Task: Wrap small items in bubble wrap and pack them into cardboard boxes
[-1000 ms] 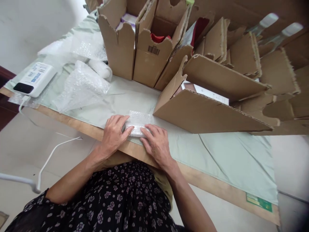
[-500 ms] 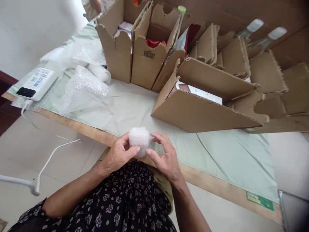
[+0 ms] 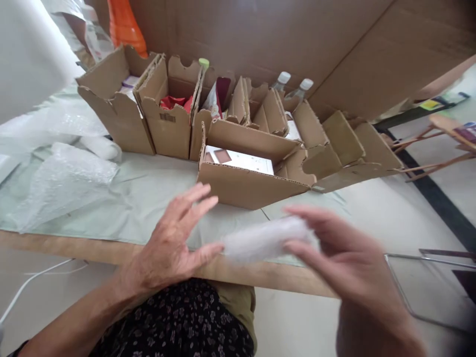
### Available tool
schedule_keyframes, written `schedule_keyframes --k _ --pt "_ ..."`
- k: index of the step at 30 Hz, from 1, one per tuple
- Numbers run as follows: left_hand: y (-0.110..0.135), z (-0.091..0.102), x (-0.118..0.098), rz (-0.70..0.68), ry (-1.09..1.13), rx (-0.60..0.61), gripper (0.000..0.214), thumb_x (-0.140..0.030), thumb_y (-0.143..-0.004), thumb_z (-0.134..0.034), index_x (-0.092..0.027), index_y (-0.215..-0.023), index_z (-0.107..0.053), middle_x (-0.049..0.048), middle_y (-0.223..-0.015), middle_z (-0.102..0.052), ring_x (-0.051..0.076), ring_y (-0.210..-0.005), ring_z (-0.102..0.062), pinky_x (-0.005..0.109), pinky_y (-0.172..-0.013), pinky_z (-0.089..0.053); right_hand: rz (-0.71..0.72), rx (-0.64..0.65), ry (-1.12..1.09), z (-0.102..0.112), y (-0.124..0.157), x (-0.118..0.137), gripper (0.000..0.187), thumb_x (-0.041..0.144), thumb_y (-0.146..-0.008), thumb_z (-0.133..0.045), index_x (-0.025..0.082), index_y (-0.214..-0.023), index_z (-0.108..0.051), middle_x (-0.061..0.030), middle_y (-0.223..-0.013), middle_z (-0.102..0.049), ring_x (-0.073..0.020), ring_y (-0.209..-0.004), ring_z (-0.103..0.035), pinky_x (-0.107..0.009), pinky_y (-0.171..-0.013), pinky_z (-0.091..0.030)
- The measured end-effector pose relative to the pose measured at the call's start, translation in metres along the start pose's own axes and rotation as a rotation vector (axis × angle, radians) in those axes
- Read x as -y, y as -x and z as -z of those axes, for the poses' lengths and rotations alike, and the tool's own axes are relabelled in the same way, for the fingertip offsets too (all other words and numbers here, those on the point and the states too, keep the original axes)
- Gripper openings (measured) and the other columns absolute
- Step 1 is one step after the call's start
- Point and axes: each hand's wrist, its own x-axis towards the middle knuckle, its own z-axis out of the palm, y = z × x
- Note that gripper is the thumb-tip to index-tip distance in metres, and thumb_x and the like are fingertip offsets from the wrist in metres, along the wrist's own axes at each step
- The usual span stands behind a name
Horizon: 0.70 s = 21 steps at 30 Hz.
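A white cylindrical roll (image 3: 260,240), apparently wrapped in bubble wrap and blurred by motion, is held sideways above the table's front edge. My right hand (image 3: 349,263) pinches its right end between thumb and fingers. My left hand (image 3: 167,243) has its fingers spread; the thumb tip is at the roll's left end, and I cannot tell whether it touches. Just beyond the hands stands a cardboard box (image 3: 256,188) with a white carton (image 3: 241,161) inside.
Several cardboard bins (image 3: 173,136) line the back, one with a red packet (image 3: 174,102). Bubble wrap (image 3: 70,171) lies at left on the pale green cloth (image 3: 148,183). An orange bottle (image 3: 126,29) rises behind. A metal frame (image 3: 405,297) and a wooden stool (image 3: 446,129) are at right.
The view has swung right. The roll has turned from end-on to sideways and moved right, now in my right hand. My left hand has let go and spread its fingers.
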Motion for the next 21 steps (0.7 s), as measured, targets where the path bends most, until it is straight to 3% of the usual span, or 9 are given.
schedule_keyframes --k 2,4,6,8,11,16,21 --pt "-0.03 0.004 0.001 -0.093 -0.198 -0.164 0.064 -0.034 -0.093 -0.069 -0.028 -0.152 -0.045 0.0137 -0.16 -0.047 0.037 -0.153 -0.038 0.058 -0.122 -0.038 0.016 -0.33 0.056 0.033 -0.017 -0.008 0.042 0.039 -0.088 -0.078 0.03 -0.128 -0.07 -0.0052 -0.101 -0.077 -0.0189 -0.077 -0.071 -0.033 -0.066 -0.057" --pt "-0.058 0.002 0.005 -0.131 -0.341 -0.252 0.065 -0.029 -0.092 -0.069 -0.029 -0.151 -0.044 0.0125 -0.162 -0.044 0.041 -0.157 -0.029 0.065 -0.123 -0.031 0.059 -0.646 0.16 0.057 -0.04 -0.019 0.051 0.041 -0.087 -0.078 0.024 -0.134 -0.067 -0.01 -0.11 -0.074 -0.0193 -0.077 -0.069 -0.034 -0.065 -0.055" --pt "-0.077 -0.004 0.009 -0.141 -0.402 -0.284 0.064 -0.024 -0.09 -0.068 -0.028 -0.15 -0.045 0.0124 -0.16 -0.045 0.043 -0.157 -0.029 0.067 -0.123 -0.03 0.036 -0.746 0.391 0.07 -0.064 -0.029 0.05 0.04 -0.087 -0.074 0.018 -0.132 -0.068 -0.0129 -0.114 -0.073 -0.0199 -0.08 -0.068 -0.036 -0.069 -0.053" --pt "-0.086 -0.011 0.014 -0.145 -0.407 -0.304 0.061 -0.02 -0.09 -0.067 -0.027 -0.147 -0.047 0.0128 -0.154 -0.05 0.042 -0.154 -0.034 0.066 -0.122 -0.032 -0.081 -0.6 0.707 0.071 -0.082 -0.037 0.042 0.036 -0.086 -0.07 0.018 -0.124 -0.072 -0.0113 -0.102 -0.074 -0.0212 -0.08 -0.066 -0.038 -0.077 -0.051" --pt "-0.085 -0.018 0.017 -0.151 -0.399 -0.329 0.059 -0.016 -0.088 -0.066 -0.028 -0.143 -0.049 0.0114 -0.145 -0.056 0.041 -0.152 -0.039 0.065 -0.121 -0.035 -0.225 -0.239 1.02 0.066 -0.098 -0.038 0.027 0.034 -0.087 -0.066 0.02 -0.107 -0.076 -0.0066 -0.076 -0.069 -0.0233 -0.074 -0.063 -0.04 -0.079 -0.048" --pt "-0.083 -0.018 0.016 -0.148 -0.393 -0.345 0.059 -0.015 -0.087 -0.066 -0.029 -0.141 -0.05 0.0105 -0.139 -0.057 0.041 -0.15 -0.042 0.067 -0.118 -0.039 -0.301 0.145 0.892 0.071 -0.12 -0.03 0.014 0.027 -0.085 -0.061 0.024 -0.084 -0.075 -0.001 -0.066 -0.066 -0.0184 -0.059 -0.055 -0.032 -0.059 -0.038" --pt "-0.086 -0.02 0.016 -0.183 -0.351 -0.362 0.062 -0.013 -0.086 -0.065 -0.028 -0.144 -0.048 0.0112 -0.14 -0.056 0.042 -0.149 -0.043 0.066 -0.119 -0.038 -0.298 0.255 0.734 0.082 -0.138 -0.033 0.006 0.021 -0.078 -0.068 0.023 -0.083 -0.073 0.0018 -0.067 -0.07 -0.0157 -0.058 -0.055 -0.03 -0.059 -0.038"
